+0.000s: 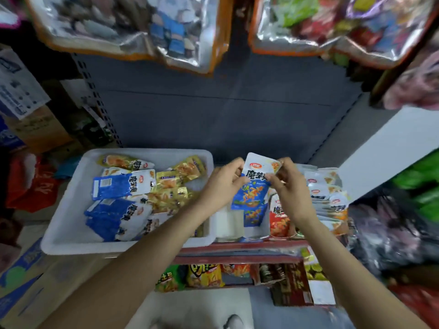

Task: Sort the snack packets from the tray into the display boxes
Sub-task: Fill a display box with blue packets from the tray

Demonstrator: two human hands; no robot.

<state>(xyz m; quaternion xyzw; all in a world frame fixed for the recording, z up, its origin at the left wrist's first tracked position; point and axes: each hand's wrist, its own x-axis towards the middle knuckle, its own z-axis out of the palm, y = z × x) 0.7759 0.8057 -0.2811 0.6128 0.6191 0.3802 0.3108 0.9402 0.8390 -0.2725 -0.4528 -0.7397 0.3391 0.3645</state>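
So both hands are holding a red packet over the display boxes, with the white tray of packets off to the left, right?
Not quite: the packet is blue and white, not red. The head view shows the left hand and right hand both pinching it above the display boxes, with the white tray of packets to the left.

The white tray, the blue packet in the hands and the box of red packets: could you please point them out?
white tray [78, 245]: head view, front rim.
blue packet [251, 193]: head view, printed middle.
box of red packets [279, 224]: head view, front red packet.
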